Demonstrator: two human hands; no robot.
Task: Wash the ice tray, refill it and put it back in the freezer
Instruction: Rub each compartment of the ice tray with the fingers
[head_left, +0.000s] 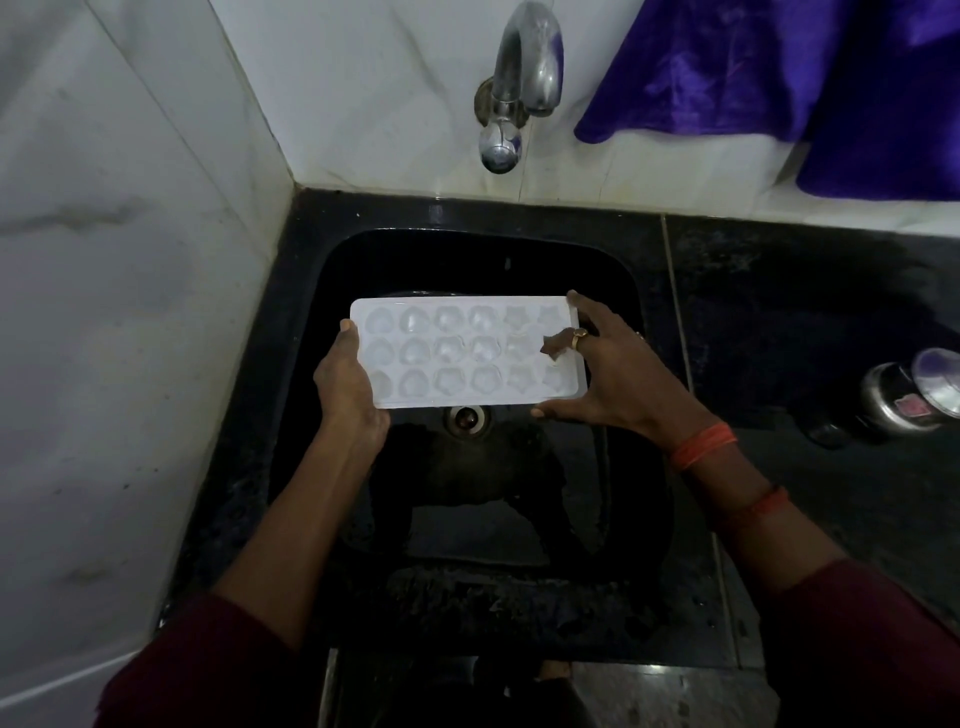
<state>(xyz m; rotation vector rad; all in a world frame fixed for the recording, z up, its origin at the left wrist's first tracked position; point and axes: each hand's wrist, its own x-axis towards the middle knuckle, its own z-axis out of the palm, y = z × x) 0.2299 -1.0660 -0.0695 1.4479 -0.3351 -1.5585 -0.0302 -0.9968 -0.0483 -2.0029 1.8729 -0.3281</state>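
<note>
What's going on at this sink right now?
A person holds a white ice tray face up over the black sink with both hands. The left hand grips its left end. The right hand spans the right end and touches a cavity there. No water is seen running from the tap above.

View: one, head-worn, wide-angle.
Position: over the sink (519, 249), on the near side.
Facing: forward and steeply down, toward the wall corner.
Range: close. Both forearms enter from the bottom edge. The left hand (343, 384), right hand (613, 374) and tray (457, 353) sit mid-frame.
Top edge: tap (524, 67).
Right edge: counter (779, 291).
Distortion: straight lines bow toward the margins.
</note>
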